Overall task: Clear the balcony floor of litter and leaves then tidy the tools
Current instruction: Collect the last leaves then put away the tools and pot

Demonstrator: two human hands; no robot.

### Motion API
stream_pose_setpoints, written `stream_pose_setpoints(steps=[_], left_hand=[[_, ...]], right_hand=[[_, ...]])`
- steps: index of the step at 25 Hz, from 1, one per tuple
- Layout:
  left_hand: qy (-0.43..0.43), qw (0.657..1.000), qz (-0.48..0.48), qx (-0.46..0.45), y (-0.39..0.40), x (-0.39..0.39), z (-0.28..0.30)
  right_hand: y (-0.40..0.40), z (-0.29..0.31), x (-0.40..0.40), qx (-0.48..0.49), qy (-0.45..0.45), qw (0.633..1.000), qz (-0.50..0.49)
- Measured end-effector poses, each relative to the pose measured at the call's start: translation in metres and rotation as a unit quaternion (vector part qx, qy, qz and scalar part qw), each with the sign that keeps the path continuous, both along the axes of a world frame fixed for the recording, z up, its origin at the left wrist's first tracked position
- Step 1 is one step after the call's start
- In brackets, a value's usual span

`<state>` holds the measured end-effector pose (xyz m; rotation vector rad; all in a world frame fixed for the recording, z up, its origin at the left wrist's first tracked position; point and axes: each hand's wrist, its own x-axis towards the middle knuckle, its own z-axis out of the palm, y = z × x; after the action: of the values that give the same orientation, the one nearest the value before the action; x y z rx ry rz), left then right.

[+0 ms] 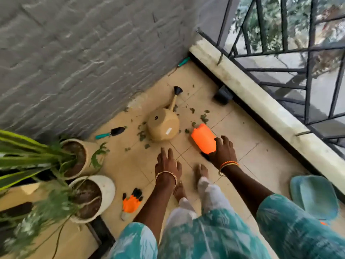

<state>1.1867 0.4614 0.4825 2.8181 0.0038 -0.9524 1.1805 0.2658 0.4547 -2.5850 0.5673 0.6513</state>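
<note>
Reaching down, the right hand [223,151] curls its fingers over the near end of an orange bottle [204,138] lying on the tiled floor [242,131]. At its nine o'clock the left hand [168,165] hovers, fingers spread. Green leaf scraps [204,116] surround a tipped tan watering can [164,126]; a trowel [111,133] lies at the can's nine o'clock.

Green leaves [204,116] scattered around tipped watering can [164,126].
</note>
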Motion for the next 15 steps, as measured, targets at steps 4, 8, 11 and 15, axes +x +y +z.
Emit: stream_pose_setpoints(steps=[4, 8, 11, 15], left_hand=[[0.115, 0.992, 0.021, -0.041, -0.02, 0.045, -0.106], [0.227, 0.949, 0.165, -0.143, -0.063, 0.089, -0.283], [0.277, 0.86, 0.358, -0.234, -0.098, 0.108, -0.402], [0.35, 0.732, 0.465, -0.355, -0.12, 0.112, -0.486]], right_hand=[[-0.01, -0.104, 0.03, 0.014, 0.055, 0.997, -0.054], [-0.039, -0.257, 0.069, 0.061, 0.083, 0.99, -0.093], [-0.064, -0.366, 0.092, 0.086, 0.092, 0.985, -0.116], [-0.09, -0.441, 0.111, 0.191, 0.126, 0.957, -0.18]])
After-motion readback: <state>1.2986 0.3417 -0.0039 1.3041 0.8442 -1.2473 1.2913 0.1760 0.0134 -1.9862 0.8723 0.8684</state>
